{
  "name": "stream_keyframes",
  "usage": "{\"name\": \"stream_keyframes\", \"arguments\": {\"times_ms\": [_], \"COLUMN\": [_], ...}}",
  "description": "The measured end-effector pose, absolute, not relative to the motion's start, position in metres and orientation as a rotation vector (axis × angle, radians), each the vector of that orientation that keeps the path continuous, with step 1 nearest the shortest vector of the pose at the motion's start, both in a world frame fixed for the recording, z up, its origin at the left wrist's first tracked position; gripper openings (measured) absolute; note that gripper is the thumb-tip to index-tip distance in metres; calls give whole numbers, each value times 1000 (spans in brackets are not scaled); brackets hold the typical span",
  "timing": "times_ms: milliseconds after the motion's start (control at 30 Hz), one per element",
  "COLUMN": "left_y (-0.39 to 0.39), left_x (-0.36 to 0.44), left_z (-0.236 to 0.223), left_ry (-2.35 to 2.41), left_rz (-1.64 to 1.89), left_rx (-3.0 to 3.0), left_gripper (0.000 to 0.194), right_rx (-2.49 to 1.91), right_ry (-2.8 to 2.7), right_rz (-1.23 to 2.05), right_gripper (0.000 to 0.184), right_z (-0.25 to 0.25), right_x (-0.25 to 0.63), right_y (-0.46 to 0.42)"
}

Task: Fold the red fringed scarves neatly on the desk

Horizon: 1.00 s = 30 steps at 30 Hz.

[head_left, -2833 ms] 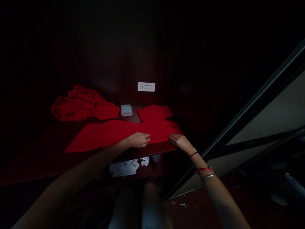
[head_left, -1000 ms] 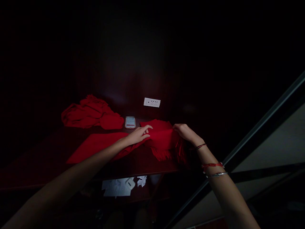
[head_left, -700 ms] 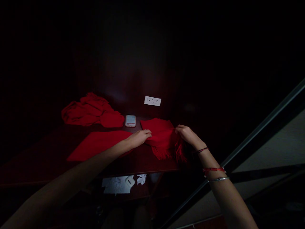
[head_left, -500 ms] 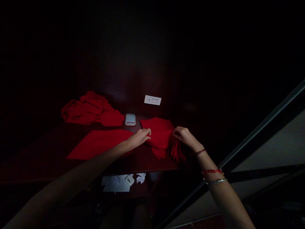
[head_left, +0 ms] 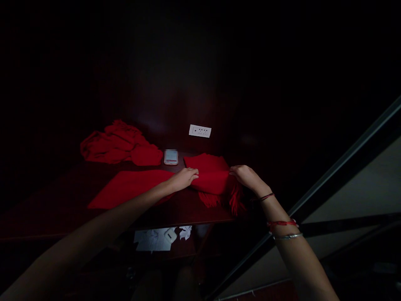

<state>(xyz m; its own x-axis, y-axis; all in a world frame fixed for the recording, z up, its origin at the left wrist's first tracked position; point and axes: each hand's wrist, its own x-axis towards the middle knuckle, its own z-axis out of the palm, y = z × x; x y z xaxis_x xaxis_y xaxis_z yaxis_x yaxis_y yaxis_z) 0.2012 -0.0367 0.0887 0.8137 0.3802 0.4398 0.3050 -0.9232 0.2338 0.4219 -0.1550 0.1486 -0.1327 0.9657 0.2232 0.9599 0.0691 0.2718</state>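
A folded red scarf [head_left: 213, 177] with fringed ends lies on the dark desk, its tassels hanging toward the front edge. My left hand [head_left: 185, 179] pinches the scarf's left side. At its right side, near the fringe, my right hand [head_left: 246, 177] grips the cloth between thumb and fingers. Under and beyond my left forearm a second red cloth [head_left: 128, 188] is spread flat. Farther back on the left sits a crumpled heap of red fabric [head_left: 122, 144] with some fringe at its top.
A phone [head_left: 171, 156] with a lit screen lies behind my left hand. A white socket panel [head_left: 200, 131] is on the back wall. Papers [head_left: 153, 240] and a small white case [head_left: 170, 235] rest on the lower shelf. A dark metal frame [head_left: 341, 159] slants along the right.
My right hand has shifted slightly to the right with the scarf's edge, and the scarf looks straighter between my hands. My left hand has barely moved.
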Motion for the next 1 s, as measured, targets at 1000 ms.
{"name": "stream_keyframes", "arguments": {"times_ms": [1000], "left_y": [-19], "left_x": [168], "left_z": [48], "left_ry": [1061], "left_rz": [373], "left_rx": [2977], "left_gripper": [25], "right_rx": [2805], "right_ry": [1640], "right_rz": [-48], "right_gripper": [18], "right_z": [161], "right_x": [450], "right_y": [-107]}}
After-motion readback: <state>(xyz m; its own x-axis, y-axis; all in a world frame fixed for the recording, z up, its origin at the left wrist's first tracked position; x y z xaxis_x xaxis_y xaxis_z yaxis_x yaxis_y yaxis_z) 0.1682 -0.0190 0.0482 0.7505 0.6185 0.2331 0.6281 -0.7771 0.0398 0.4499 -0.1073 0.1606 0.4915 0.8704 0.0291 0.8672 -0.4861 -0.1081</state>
